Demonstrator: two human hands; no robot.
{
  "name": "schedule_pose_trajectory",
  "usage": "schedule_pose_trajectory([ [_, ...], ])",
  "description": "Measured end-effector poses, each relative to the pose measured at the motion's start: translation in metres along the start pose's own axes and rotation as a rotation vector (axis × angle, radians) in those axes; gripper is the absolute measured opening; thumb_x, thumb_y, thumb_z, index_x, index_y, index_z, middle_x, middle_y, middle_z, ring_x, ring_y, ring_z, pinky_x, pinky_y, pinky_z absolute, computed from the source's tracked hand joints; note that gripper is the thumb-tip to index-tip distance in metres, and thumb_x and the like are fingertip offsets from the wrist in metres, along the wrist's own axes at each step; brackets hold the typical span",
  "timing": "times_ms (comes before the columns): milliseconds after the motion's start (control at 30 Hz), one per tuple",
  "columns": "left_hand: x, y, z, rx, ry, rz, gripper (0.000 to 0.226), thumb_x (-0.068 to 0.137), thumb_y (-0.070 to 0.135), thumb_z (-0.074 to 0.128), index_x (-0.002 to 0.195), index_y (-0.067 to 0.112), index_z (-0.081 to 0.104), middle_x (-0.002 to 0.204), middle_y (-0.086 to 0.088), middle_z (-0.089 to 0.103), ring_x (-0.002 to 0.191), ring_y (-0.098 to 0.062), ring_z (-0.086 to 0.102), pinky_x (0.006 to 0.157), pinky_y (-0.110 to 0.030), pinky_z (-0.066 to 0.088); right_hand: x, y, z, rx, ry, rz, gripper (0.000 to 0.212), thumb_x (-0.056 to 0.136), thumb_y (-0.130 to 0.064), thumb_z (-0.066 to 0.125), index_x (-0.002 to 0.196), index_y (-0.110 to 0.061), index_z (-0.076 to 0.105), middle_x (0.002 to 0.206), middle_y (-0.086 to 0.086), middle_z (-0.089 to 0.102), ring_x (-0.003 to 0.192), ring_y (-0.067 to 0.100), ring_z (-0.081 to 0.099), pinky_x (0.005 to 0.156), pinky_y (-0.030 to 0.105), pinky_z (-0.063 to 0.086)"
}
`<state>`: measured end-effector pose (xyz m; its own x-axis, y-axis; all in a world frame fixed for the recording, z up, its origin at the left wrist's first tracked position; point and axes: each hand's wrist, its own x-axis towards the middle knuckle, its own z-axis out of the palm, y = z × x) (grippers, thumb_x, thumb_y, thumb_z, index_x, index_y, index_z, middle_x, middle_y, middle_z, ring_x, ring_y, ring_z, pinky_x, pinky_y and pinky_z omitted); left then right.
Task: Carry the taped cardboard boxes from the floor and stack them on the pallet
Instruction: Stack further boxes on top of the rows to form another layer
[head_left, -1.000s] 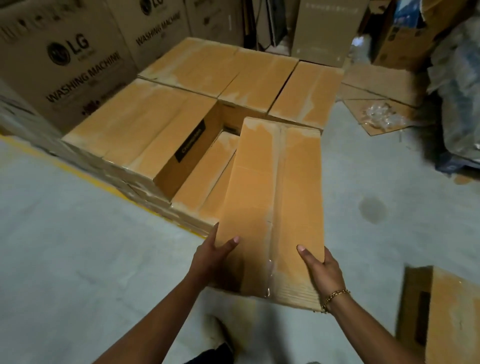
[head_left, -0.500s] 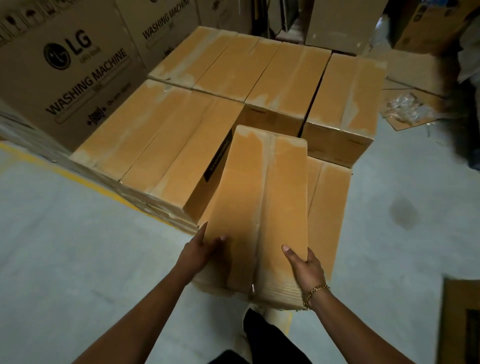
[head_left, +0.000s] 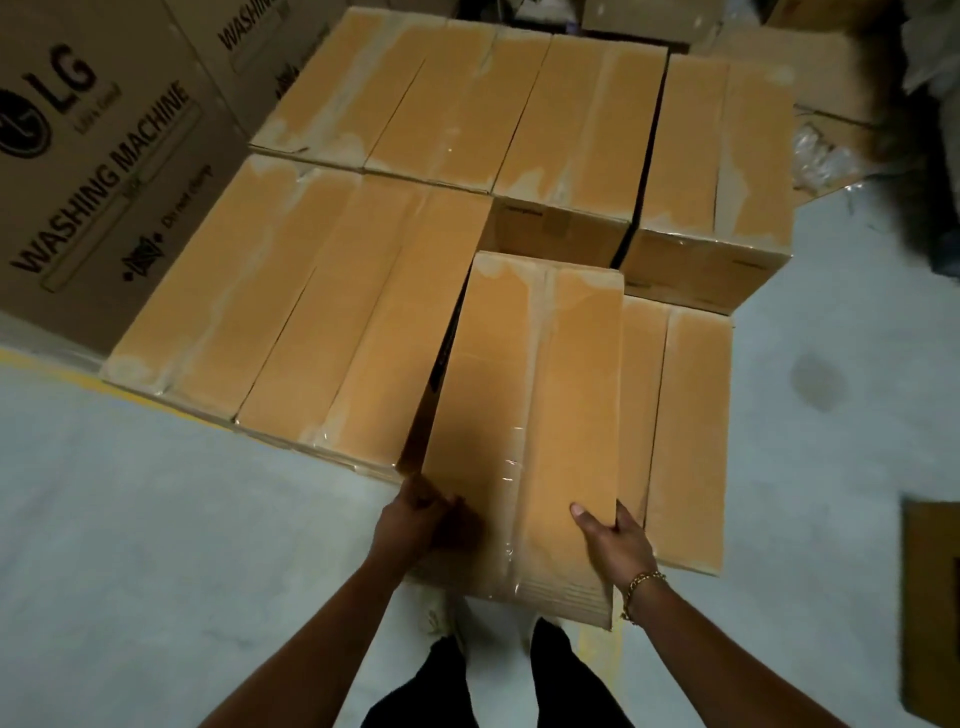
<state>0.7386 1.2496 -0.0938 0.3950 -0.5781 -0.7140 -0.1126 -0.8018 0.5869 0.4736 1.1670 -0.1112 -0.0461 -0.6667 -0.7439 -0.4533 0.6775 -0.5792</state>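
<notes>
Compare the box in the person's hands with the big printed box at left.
The carried box is plain, taped along its top; the printed box bears "LG WASHING MACHINE". The carried box is narrow; the printed box looks far bigger. The carried box is held up; the printed box stands beside the stacked boxes. Both are cardboard.

"LG WASHING MACHINE" on left carton (head_left: 119, 171)

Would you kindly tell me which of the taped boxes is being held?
The nearest box: left hand and right hand grip its near end, while the other boxes lie stacked, untouched.
</notes>
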Motion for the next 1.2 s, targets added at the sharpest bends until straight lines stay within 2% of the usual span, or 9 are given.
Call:
schedule_pose_trajectory([
  [100,0.013,-0.012,-0.013,0.048,-0.02,-0.005,0.046,0.09,0.047,0.073,0.125,0.03,0.049,0.113,0.007,0.062,0.112,-0.024,0.061,0.105,-0.048,0.049,0.006,0.003,0.018,0.002,0.011,0.032,0.054,0.086,-0.051,0.073,0.128,-0.019,0.064,0.119,0.0,0.069,0.121,0.028,0.06,0.098,0.032,0.044],
  [200,0.022,-0.028,-0.029,0.078,-0.031,0.023,0.061,0.082,0.05,0.075,0.133,0.027,0.051,0.119,0.003,0.066,0.11,-0.025,0.063,0.101,-0.05,0.052,0.02,0.02,0.036,0.021,0.056,0.067,0.083,0.066,-0.072,0.067,0.129,-0.018,0.064,0.128,0.006,0.067,0.12,0.028,0.06,0.108,0.043,0.045],
  [367,0.025,-0.04,-0.054,0.189,-0.045,0.176,0.043,0.078,0.036,0.074,0.117,0.035,0.058,0.113,0.011,0.067,0.106,-0.021,0.066,0.09,-0.04,0.057,0.017,0.017,0.052,-0.037,0.068,0.054,0.081,0.075,-0.07,0.062,0.14,-0.022,0.056,0.133,0.005,0.064,0.122,0.028,0.058,0.108,0.042,0.044],
  [500,0.016,-0.048,-0.062,0.636,0.027,0.447,0.092,0.07,0.061,0.077,0.147,0.03,0.04,0.141,0.004,0.041,0.124,-0.021,0.045,0.097,-0.041,0.047,-0.013,0.013,0.051,-0.155,0.009,-0.072,0.063,0.085,-0.058,0.071,0.136,-0.029,0.05,0.116,-0.008,0.065,0.109,0.019,0.061,0.093,0.033,0.046],
  [633,0.016,-0.06,-0.077,0.945,0.063,0.743,0.136,0.05,0.09,0.065,0.159,0.018,0.028,0.163,-0.009,0.026,0.144,-0.033,0.032,0.11,-0.052,0.037,-0.043,0.027,0.044,-0.318,-0.133,-0.191,0.111,0.06,-0.068,0.087,0.149,-0.036,0.029,0.131,-0.019,0.055,0.117,0.01,0.057,0.101,0.032,0.048],
  [800,0.032,-0.078,-0.092,1.233,-0.07,0.821,0.16,0.042,0.104,0.047,0.162,0.007,0.005,0.17,-0.017,-0.003,0.156,-0.037,0.002,0.121,-0.059,0.009,-0.054,0.063,0.053,-0.675,-0.121,-0.179,0.169,0.031,-0.085,0.083,0.156,-0.031,-0.017,0.159,-0.002,0.033,0.134,0.027,0.048,0.101,0.053,0.05],
  [900,0.037,-0.08,-0.094,1.285,-0.081,0.84,0.162,0.038,0.094,0.066,0.161,0.006,0.01,0.168,-0.022,0.007,0.154,-0.042,0.012,0.117,-0.066,0.023,-0.066,0.06,0.061,-0.878,-0.104,-0.163,0.163,0.049,-0.064,0.089,0.151,-0.022,-0.031,0.166,0.001,0.015,0.138,0.03,0.041,0.103,0.054,0.047],
  [1067,0.041,-0.077,-0.094,1.224,-0.045,0.869,0.146,0.046,0.079,0.075,0.159,0.003,0.023,0.166,-0.021,0.021,0.151,-0.042,0.023,0.113,-0.064,0.031,-0.063,0.052,0.063,-0.955,0.014,-0.164,0.139,0.071,-0.042,0.081,0.152,-0.02,-0.03,0.164,0.001,0.024,0.13,0.028,0.047,0.099,0.048,0.047],
  [1200,0.051,-0.055,-0.092,1.191,0.014,0.872,0.132,0.047,0.063,0.086,0.154,0.005,0.034,0.145,-0.017,0.046,0.127,-0.039,0.046,0.09,-0.058,0.052,-0.047,0.033,0.059,-0.956,0.051,-0.186,0.132,0.076,-0.037,0.077,0.152,-0.022,-0.029,0.161,0.003,0.031,0.129,0.029,0.05,0.098,0.046,0.048],
])
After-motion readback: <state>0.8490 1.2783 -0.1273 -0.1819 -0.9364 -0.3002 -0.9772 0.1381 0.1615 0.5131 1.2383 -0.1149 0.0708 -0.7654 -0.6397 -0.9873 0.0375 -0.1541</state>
